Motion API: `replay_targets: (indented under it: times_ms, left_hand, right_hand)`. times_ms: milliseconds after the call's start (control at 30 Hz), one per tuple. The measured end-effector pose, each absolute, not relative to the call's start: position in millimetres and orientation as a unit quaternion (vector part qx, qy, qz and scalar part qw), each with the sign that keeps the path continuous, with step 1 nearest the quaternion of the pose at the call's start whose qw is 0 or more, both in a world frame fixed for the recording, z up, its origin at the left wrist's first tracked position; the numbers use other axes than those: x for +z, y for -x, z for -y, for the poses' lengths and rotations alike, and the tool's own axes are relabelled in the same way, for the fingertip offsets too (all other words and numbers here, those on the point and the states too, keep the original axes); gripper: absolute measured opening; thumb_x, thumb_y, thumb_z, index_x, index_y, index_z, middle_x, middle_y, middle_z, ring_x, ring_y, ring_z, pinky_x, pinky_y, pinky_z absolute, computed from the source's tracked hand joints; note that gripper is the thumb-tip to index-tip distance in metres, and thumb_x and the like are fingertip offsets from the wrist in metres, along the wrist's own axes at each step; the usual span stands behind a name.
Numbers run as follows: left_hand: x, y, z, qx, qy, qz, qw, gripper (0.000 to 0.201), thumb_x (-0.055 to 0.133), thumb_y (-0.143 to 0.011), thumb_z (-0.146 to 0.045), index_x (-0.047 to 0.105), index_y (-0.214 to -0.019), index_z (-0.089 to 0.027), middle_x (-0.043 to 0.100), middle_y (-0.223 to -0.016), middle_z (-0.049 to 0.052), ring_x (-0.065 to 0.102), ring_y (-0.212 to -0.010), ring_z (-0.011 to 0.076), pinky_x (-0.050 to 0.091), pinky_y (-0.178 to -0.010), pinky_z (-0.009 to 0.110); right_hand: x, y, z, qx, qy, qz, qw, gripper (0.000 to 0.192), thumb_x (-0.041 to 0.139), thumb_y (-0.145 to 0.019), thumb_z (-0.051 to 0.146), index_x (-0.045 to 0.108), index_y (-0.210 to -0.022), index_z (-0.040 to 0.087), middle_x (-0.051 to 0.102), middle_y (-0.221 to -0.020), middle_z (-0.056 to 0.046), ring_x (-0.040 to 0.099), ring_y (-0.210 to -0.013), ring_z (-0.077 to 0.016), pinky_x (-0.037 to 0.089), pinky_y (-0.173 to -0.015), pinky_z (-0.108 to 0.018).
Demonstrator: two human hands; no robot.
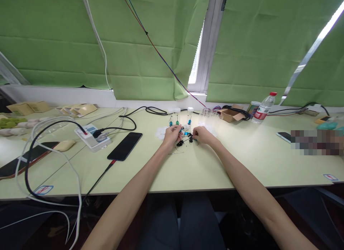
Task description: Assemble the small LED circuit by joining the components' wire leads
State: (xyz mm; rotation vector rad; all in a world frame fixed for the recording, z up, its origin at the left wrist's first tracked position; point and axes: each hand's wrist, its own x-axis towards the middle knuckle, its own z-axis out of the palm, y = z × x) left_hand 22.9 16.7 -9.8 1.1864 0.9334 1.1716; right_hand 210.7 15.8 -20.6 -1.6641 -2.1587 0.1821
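Note:
My left hand is closed, with its fingertips pinched at a small dark and blue piece too small to name. Across from it, my right hand has its fingers pressed together at the edge of a little group of black parts; what it grips is hidden. More black parts lie on the table between the hands, beside a small bright blue piece. Behind the hands stand clear bottles with white caps, with blue and green pieces at their bases. A thin wire lies in front of my left hand.
A black phone on a cable and a white power strip lie to the left. An open cardboard box and a water bottle stand at the back right. Another phone is farther right, and loose cables loop at far left.

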Motion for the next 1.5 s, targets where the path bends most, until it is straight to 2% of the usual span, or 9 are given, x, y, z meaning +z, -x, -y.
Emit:
replay_targets:
  times_ms: [433,667,1133,1500]
  left_hand:
    - [-13.6,-23.3,-19.3,0.499,-0.512,-0.403,0.572,0.025,0.068,-0.081,-0.039,0.062,-0.080,-0.015,0.059,-0.060,0.001,0.047,-0.040,0.0069,0.031,-0.036,0.019]
    - [-17.6,-23.0,-21.3,0.496,-0.518,-0.399,0.571,0.027,0.069,-0.079,-0.042,0.063,-0.082,-0.015,0.059,-0.062,0.001,0.048,-0.041,0.0072,0.032,-0.036,0.019]
    - [-13.9,-23.8,-18.7,0.497,-0.522,-0.401,0.566,0.025,0.067,-0.081,-0.039,0.061,-0.079,-0.015,0.057,-0.059,0.000,0.046,-0.039,0.0068,0.032,-0.035,0.019]
    - [-16.2,-24.7,-20.2,0.494,-0.528,-0.398,0.564,0.027,0.067,-0.080,-0.041,0.060,-0.079,-0.015,0.056,-0.059,-0.001,0.047,-0.039,0.0067,0.031,-0.034,0.019]
  right_hand:
    - [-19.9,-203.2,-10.8,0.036,0.619,0.764,0.177,0.015,0.061,-0.077,0.004,0.059,-0.073,0.018,0.065,-0.080,-0.007,0.059,-0.076,-0.0190,0.036,-0.061,-0.024]
    - [-20.0,-198.3,-7.6,0.028,0.632,0.758,0.158,0.017,0.059,-0.076,0.001,0.059,-0.075,0.018,0.065,-0.082,-0.010,0.059,-0.072,-0.0209,0.031,-0.054,-0.026]
    - [-14.6,-193.5,-5.4,0.020,0.671,0.725,0.156,0.010,0.057,-0.085,0.010,0.063,-0.088,0.017,0.068,-0.093,-0.009,0.060,-0.086,-0.0209,0.033,-0.060,-0.025]
    - [-20.0,-177.8,1.4,-0.007,0.695,0.706,0.132,0.021,0.049,-0.083,-0.001,0.061,-0.089,0.016,0.066,-0.092,-0.012,0.060,-0.078,-0.0219,0.029,-0.056,-0.027]
